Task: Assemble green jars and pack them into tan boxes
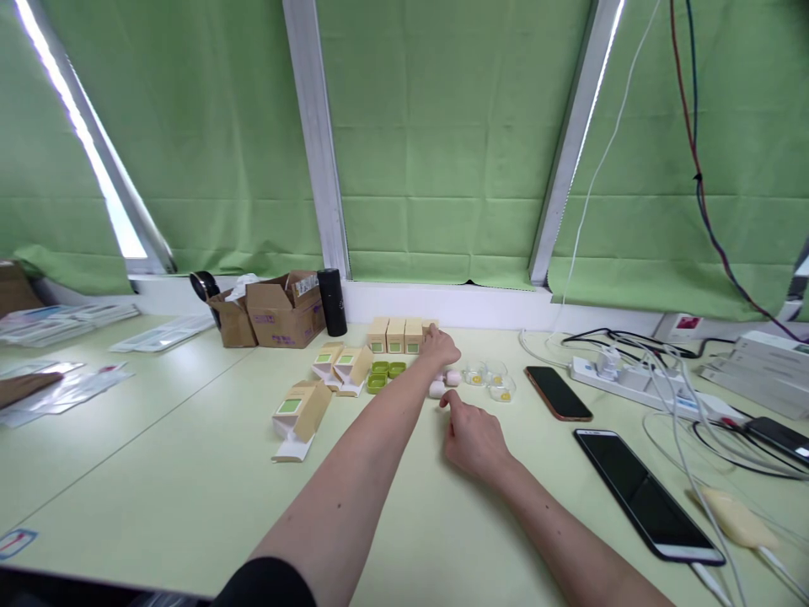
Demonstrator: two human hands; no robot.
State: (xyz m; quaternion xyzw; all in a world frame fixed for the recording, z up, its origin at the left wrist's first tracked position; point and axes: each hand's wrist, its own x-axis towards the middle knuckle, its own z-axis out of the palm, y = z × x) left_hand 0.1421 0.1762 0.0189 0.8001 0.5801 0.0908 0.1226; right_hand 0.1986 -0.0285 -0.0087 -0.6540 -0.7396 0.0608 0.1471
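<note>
At the right end of the cream boxes (pixel 395 337), the last box (pixel 427 324) is reached by the left hand (pixel 441 346), grip hidden, and is probably best pinched squarely, neighbours undisturbed, while the right hand (pixel 475 434) is held curled near pink pieces (pixel 437 389), grip unclear.

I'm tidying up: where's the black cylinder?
In the head view, left of centre, the black cylinder stands on the table, just right of the open cardboard box.

Left hand (pixel 441 344) is at the right end of a row of little tan boxes (pixel 395 335), right hand (pixel 475 434) kinda curled just beside some pale pink pieces (pixel 437 389). Green cups (pixel 377 384), clear containers (pixel 502 390) and two phones (pixel 648 493) share the table (pixel 190 497).
</note>
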